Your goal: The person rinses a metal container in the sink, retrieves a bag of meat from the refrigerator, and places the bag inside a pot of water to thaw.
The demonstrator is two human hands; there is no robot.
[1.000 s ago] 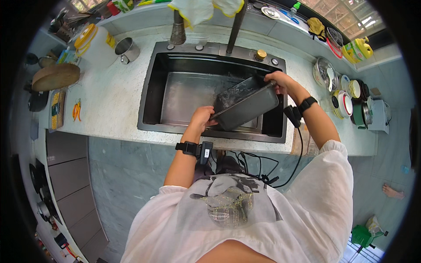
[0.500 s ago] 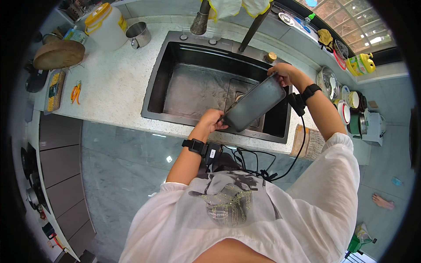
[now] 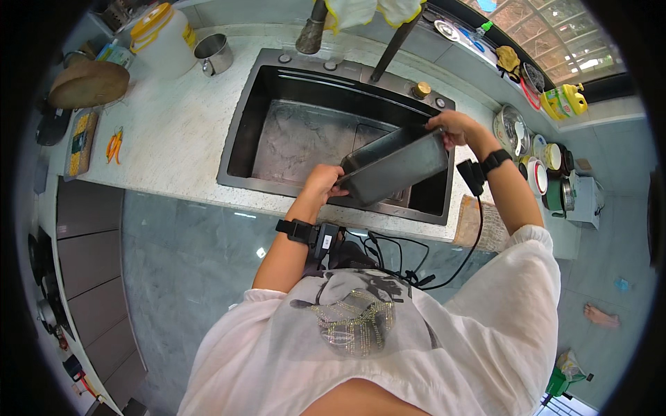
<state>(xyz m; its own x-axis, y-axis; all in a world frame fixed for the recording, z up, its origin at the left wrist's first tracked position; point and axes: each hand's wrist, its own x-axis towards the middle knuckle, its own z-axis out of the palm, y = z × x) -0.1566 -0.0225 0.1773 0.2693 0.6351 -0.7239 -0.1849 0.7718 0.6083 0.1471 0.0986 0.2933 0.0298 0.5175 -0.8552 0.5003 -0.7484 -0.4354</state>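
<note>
A dark grey rectangular basin [image 3: 406,173] is held tilted over the right part of the black sink [image 3: 232,159]. My left hand [image 3: 324,182] grips its near left end. At the far right end, my right hand [image 3: 452,127] has its fingers closed round the rim. Part of the hollow inside shows along the basin's far side, and its outer wall faces me. A wet sheen covers the sink floor to the left. The basin hides much of the sink's right side.
A brass-coloured knob [image 3: 421,89] and a dark faucet pipe [image 3: 397,48] rise behind the sink. Left on the counter are a metal mug [image 3: 214,54], a white bucket [image 3: 165,43] and orange chillies [image 3: 114,146]. Stacked pots [image 3: 555,177] stand right. Black cables [image 3: 395,260] hang before me.
The basin has rolled in my hands, so its hollow inside now shows along the far side. Both hands keep their hold. The whole view has shifted slightly.
</note>
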